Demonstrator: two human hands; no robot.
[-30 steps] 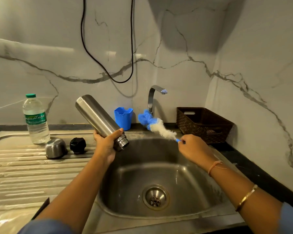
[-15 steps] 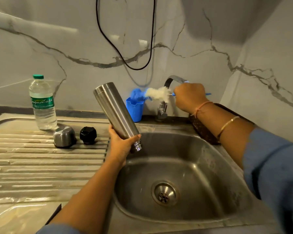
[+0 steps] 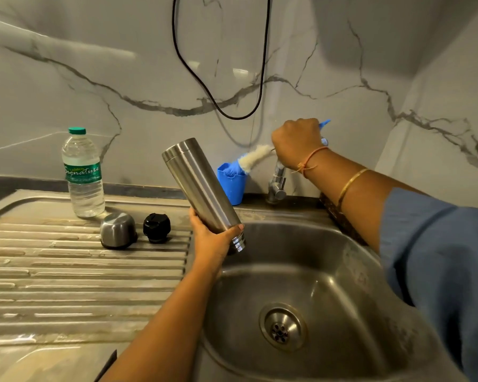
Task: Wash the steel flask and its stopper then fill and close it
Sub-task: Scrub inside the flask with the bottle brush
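My left hand (image 3: 211, 238) grips the steel flask (image 3: 202, 188) near its open mouth, which points down over the sink's left edge; the flask tilts up to the left. My right hand (image 3: 297, 142) holds a bottle brush (image 3: 253, 159) by its blue handle, in front of the tap (image 3: 278, 183). The brush's blue tip dips into a blue cup (image 3: 232, 186). The black stopper (image 3: 157, 227) and the steel cap (image 3: 118, 230) stand side by side on the drainboard.
The steel sink (image 3: 309, 266) has a round drain (image 3: 280, 328). The ribbed drainboard (image 3: 66, 277) lies to its left with a plastic water bottle (image 3: 83, 175) at the back. A brown basket (image 3: 340, 216) is mostly hidden behind my right arm. A black cable (image 3: 218, 106) hangs on the marble wall.
My right hand has carried the brush up and back from over the sink to the tap, lowering its tip into the blue cup. The flask stays in my left hand.
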